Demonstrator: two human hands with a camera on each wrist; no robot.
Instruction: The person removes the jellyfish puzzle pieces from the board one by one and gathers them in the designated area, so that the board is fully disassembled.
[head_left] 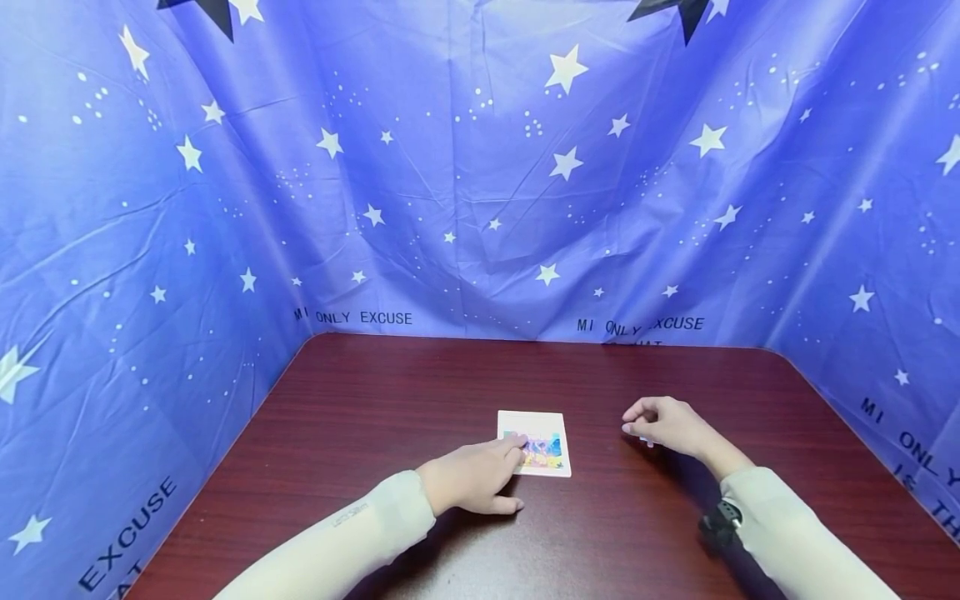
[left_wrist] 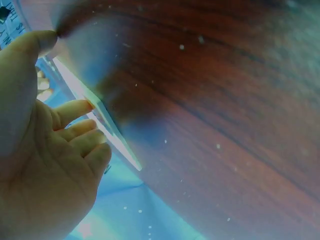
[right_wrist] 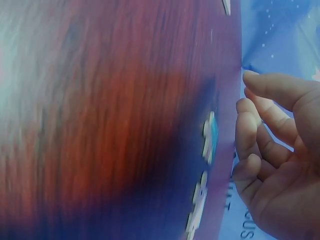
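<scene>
Picture board [head_left: 546,443], 1, white-bordered, flat on the dark red table [head_left: 360,408] before me. Left hand [head_left: 476,475], 1, fingers outstretched, their tips resting on the board's left part. Right hand [head_left: 672,427], 1, fingers loosely curled, empty as far as I see, near small puzzle pieces [right_wrist: 209,140] on the table.

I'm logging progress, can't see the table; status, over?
Left hand touching picture board. Right hand near loose pieces, nothing visibly held. Left fingers cover part of the board.
</scene>
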